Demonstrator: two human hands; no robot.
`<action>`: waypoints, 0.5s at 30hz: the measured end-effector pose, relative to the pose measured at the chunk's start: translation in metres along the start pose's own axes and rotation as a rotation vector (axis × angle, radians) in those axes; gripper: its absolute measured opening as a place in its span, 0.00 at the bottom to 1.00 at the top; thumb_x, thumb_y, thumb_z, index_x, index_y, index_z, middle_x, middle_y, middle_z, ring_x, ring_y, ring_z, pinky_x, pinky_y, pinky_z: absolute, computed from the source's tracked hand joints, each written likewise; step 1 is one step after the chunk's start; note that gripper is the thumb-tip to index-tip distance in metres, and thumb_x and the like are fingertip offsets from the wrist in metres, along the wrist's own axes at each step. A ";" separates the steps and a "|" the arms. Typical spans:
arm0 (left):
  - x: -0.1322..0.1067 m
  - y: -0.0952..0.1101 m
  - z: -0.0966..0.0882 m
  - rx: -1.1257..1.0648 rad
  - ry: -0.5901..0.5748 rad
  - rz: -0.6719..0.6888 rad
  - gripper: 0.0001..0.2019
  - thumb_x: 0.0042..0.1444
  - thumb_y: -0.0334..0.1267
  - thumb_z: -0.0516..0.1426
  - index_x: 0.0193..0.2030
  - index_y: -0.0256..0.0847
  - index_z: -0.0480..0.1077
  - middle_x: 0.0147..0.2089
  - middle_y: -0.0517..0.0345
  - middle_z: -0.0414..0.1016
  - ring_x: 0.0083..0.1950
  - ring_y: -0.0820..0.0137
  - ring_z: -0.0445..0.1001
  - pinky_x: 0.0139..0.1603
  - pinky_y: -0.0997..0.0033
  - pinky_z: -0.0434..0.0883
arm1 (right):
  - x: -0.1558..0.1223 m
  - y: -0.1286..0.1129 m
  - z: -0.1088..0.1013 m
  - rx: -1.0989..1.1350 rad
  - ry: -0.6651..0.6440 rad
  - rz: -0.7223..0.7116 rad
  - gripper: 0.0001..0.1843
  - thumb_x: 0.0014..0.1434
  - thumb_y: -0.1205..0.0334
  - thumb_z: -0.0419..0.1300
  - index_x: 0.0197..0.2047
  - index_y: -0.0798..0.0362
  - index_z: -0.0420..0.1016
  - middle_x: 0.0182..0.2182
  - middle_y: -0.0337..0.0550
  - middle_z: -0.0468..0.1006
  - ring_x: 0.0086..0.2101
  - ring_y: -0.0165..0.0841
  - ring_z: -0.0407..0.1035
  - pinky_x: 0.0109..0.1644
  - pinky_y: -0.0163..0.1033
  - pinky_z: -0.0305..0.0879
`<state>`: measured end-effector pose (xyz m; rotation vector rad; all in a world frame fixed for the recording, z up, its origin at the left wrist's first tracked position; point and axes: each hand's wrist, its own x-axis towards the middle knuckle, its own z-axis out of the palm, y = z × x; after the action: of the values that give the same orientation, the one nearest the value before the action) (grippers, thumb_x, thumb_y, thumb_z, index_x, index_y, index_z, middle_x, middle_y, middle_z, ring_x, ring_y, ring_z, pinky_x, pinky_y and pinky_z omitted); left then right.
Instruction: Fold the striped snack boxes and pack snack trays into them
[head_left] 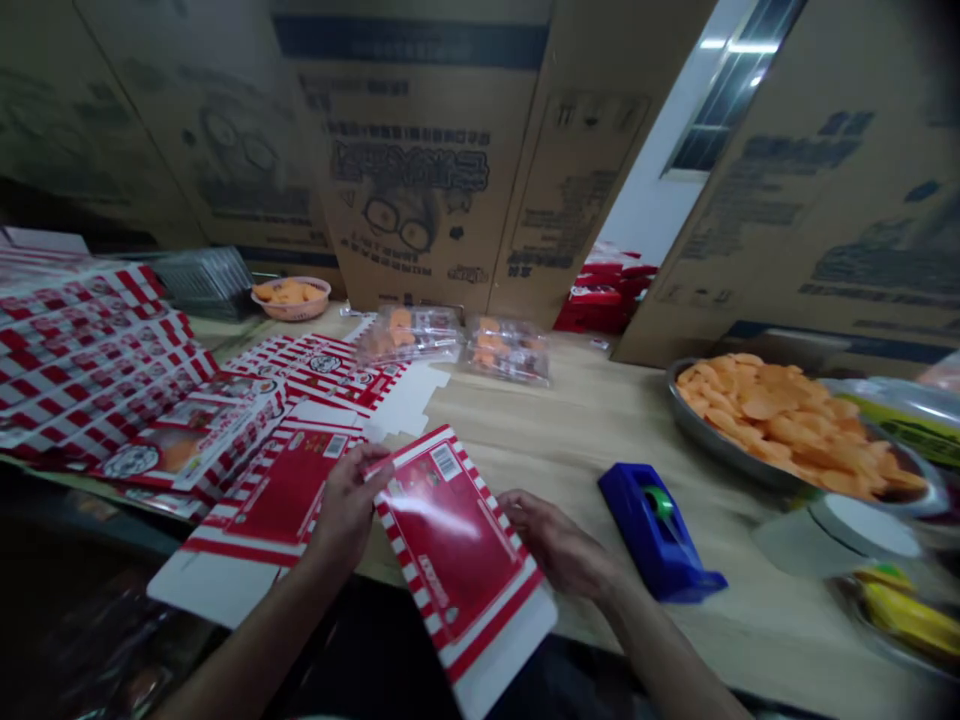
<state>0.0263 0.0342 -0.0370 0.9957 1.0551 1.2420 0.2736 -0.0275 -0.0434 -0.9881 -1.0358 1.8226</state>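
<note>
1. Head view: red carton (461, 540), held tilted over the near edge of the table (555, 440), barcode (445, 462) end away from the wearer, white flap (506, 655) nearest.
2. Left hand (346, 505): grasps the carton's upper left edge, thumb on the printed face.
3. Right hand (556, 545): fingers curled at the right edge; whether they pinch it cannot be told.
4. Blue tape dispenser (634, 525): right of the right hand.
5. Orange chips (780, 410): heaped in a metal bowl (691, 425), farther right.

No words can be read clearly. A barcode (445, 461) stands on the glossy red carton with red-and-white striped edges (469, 535), another (335, 446) on the flat red-and-white cardboard blank (274, 500). Blurred dark lettering (409, 165) covers the tall brown cardboard box (442, 100).
</note>
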 end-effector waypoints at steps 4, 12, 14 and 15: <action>-0.007 -0.021 -0.023 0.564 0.048 0.282 0.14 0.48 0.40 0.60 0.41 0.38 0.68 0.45 0.45 0.75 0.49 0.54 0.74 0.46 0.53 0.72 | 0.024 -0.016 -0.021 -0.226 -0.031 0.009 0.23 0.43 0.52 0.70 0.42 0.52 0.77 0.39 0.45 0.80 0.38 0.38 0.75 0.43 0.43 0.70; 0.017 -0.078 0.005 1.521 -0.618 0.878 0.28 0.53 0.32 0.57 0.61 0.47 0.62 0.63 0.37 0.62 0.63 0.41 0.61 0.57 0.32 0.59 | 0.104 -0.056 -0.051 -0.857 -0.156 -0.185 0.09 0.45 0.58 0.67 0.30 0.53 0.82 0.25 0.38 0.80 0.24 0.33 0.73 0.28 0.35 0.68; 0.024 -0.098 0.013 1.531 -0.678 0.928 0.30 0.54 0.30 0.56 0.64 0.50 0.59 0.61 0.36 0.65 0.59 0.40 0.66 0.54 0.31 0.62 | 0.136 -0.074 -0.067 -1.031 0.029 -0.256 0.06 0.46 0.61 0.66 0.28 0.53 0.81 0.25 0.38 0.80 0.27 0.34 0.74 0.30 0.35 0.69; 0.027 -0.105 0.014 1.513 -0.697 0.922 0.33 0.53 0.29 0.56 0.65 0.53 0.56 0.60 0.37 0.66 0.58 0.41 0.67 0.54 0.32 0.61 | 0.153 -0.084 -0.077 -1.098 0.146 -0.279 0.06 0.48 0.62 0.63 0.29 0.53 0.81 0.27 0.40 0.80 0.29 0.36 0.74 0.33 0.37 0.70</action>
<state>0.0653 0.0527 -0.1376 3.0359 0.8407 0.3720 0.3066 0.1602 -0.0315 -1.4443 -2.0148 0.8512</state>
